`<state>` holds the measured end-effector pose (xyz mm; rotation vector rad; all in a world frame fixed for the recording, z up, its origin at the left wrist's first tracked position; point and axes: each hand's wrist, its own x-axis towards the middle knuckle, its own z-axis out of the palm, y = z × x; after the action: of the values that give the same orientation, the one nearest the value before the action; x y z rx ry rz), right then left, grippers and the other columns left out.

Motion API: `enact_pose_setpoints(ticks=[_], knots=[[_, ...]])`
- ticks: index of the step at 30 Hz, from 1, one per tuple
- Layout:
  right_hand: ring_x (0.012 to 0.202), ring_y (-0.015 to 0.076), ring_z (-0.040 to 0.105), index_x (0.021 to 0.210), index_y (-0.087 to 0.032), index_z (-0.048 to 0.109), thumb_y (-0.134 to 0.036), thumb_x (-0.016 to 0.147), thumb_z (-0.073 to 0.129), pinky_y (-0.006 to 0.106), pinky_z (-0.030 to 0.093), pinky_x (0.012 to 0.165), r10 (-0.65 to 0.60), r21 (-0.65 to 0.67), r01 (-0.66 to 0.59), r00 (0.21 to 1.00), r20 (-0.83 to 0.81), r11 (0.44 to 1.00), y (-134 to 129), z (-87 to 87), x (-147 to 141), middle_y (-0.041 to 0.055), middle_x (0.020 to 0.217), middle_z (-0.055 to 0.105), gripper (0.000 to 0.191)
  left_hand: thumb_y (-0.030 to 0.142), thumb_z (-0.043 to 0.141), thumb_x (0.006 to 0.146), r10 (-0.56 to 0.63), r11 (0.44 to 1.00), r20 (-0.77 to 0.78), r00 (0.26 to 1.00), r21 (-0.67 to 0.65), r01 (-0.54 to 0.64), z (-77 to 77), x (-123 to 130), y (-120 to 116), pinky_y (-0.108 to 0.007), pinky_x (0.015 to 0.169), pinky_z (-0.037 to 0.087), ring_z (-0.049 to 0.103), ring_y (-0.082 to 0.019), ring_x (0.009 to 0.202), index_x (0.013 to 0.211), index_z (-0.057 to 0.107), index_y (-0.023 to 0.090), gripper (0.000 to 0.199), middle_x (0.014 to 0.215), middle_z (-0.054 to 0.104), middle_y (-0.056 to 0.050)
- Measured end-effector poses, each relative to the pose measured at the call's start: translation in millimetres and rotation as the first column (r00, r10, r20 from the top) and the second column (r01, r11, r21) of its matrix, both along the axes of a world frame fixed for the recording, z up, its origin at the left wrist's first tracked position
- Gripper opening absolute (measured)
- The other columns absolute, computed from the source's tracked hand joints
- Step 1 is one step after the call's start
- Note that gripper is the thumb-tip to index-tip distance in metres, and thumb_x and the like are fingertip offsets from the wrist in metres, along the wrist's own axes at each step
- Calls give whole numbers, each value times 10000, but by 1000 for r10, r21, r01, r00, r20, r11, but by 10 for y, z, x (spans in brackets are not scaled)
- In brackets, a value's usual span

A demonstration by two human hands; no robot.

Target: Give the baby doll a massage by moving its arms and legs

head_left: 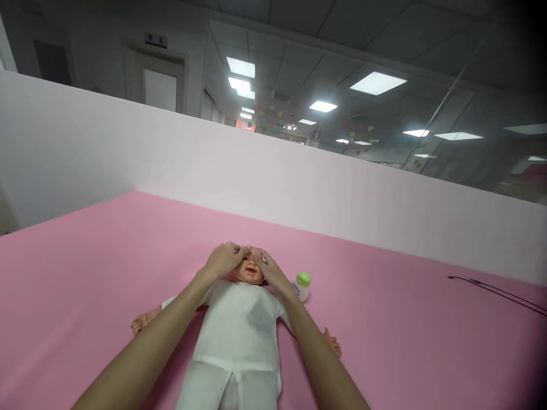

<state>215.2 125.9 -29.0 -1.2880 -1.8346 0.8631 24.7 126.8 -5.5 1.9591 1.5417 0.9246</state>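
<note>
A baby doll [241, 330] in a white suit lies on its back on the pink surface, arms spread, its head away from me. My left hand [224, 257] rests at the left side of the doll's head, fingers curled and thumb on the forehead. On the other side of the head, my right hand [268, 269] touches the forehead with its thumb; its other fingers are partly hidden. The doll's open mouth shows between and below my hands. Beside my right wrist is a small white bottle [301, 286] with a green cap.
The pink surface [384, 319] ends at a low white wall [277, 176] behind the doll. Thin black cables [496, 286] lie at the far right. Beyond the wall are glass, a door and ceiling lights.
</note>
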Motion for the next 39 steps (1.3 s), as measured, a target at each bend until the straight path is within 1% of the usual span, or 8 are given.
enact_pose_setpoints(ticks=[5,12,19,24,27,30,34,39], knots=[[1278,276,596,1253,-282,680,-699,953,475,427,477,1086,31,-31,-35,993,-113,999,-7,54,-8,56,1335,689,554,543,635,868,28,1000,11,1000,7,-29,-40,-38,31,-316,569,228,438,-168,541,523,347,235,545,517,425,16],[1155,280,659,1364,-302,608,-698,975,412,404,589,844,-19,-211,-15,987,-158,977,-57,64,35,72,1328,682,589,427,380,1013,4,1000,-16,1000,-3,-4,-11,-56,11,-324,583,255,440,-177,523,526,387,236,523,505,489,-16],[1148,259,656,1339,-305,614,-694,929,536,374,561,932,54,-144,-75,988,-145,987,-144,162,-15,50,1296,695,570,548,591,896,7,1000,23,1000,7,-8,-27,-57,12,-312,552,229,345,-144,506,529,317,232,557,491,369,32],[1174,275,639,1347,-277,615,-708,959,456,419,562,938,9,-155,-38,984,-180,987,-58,68,13,73,1272,702,601,402,441,982,-11,1000,22,1000,-15,11,-22,-87,31,-307,561,237,386,-142,495,526,375,220,496,479,452,10],[1179,284,637,1331,-286,627,-724,960,436,407,580,881,-27,-218,-20,977,-210,976,-60,55,37,79,1295,689,605,475,407,997,0,1000,19,1000,-20,1,-16,-86,34,-305,559,243,372,-139,489,522,353,222,541,471,426,12],[1197,286,631,1346,-319,622,-730,946,472,372,590,826,13,-236,-68,974,-228,969,-111,105,41,67,1356,659,593,595,497,935,-8,1000,26,1000,-11,9,-27,-73,38,-300,541,229,313,-131,493,529,321,227,575,481,346,36],[1152,271,647,1351,-322,626,-708,917,561,343,588,818,78,-195,-124,970,-231,973,-144,155,9,53,1317,682,584,547,581,886,-7,1000,8,1000,17,7,-35,-76,38,-294,532,218,299,-131,510,543,332,230,530,499,342,44],[1037,257,679,1420,-317,569,-699,967,463,365,595,745,-66,-286,5,977,-201,958,-89,97,20,74,1285,691,603,432,413,979,-9,1000,9,1000,-17,9,-16,-96,30,-295,563,262,389,-145,504,533,379,226,492,486,429,12]])
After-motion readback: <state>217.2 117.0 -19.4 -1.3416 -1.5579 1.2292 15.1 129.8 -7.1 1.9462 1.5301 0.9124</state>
